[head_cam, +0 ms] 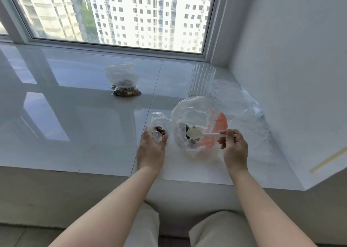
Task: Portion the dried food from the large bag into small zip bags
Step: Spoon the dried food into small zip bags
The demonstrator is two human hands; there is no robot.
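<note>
1. My left hand rests on the white glossy surface with its grip curled round the lower part of a small zip bag, thumb on one side and fingers on the other, holding it upright with its mouth open.
2. A little dark dried food lies inside that small bag, just above my fingers.
3. My right hand pinches the handle of a white plastic spoon between thumb and fingertips; the grip is closed on it.
4. The spoon's bowl sits inside the wide-open mouth of the large bag, above the dark pieces at its bottom. I cannot tell whether the spoon carries anything.
5. The large bag stands just right of the small bag, touching or nearly so, with a pink patch on its right wall.
6. A filled zip bag lies farther back, well apart.
7. A ribbed clear cup stands behind the large bag, and loose empty bags lie to its right by the wall.
</note>
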